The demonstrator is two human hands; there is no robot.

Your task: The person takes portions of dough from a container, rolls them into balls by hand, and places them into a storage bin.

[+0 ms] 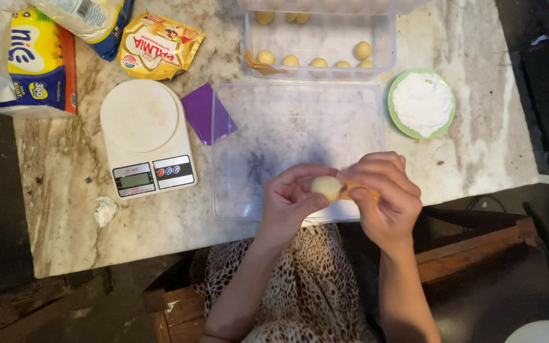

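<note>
My left hand [290,202] and my right hand [382,190] meet over the near edge of a clear plastic tray [287,121]. Between their fingertips sits a small pale yellow dough ball [326,187]; the left thumb and fingers cup it. The right fingers pinch it from the other side, and a bit of orange shows under them. A second clear container [386,38] at the back holds several more dough balls [363,50]. The inside of the near tray is bare.
A white kitchen scale [146,136] stands to the left, with a purple card [206,113] beside it. A green plate of white flour [422,103] sits at the right. Food packets [159,46] and a tissue box [38,60] lie at the back left. A crumpled white scrap [105,209] rests near the front edge.
</note>
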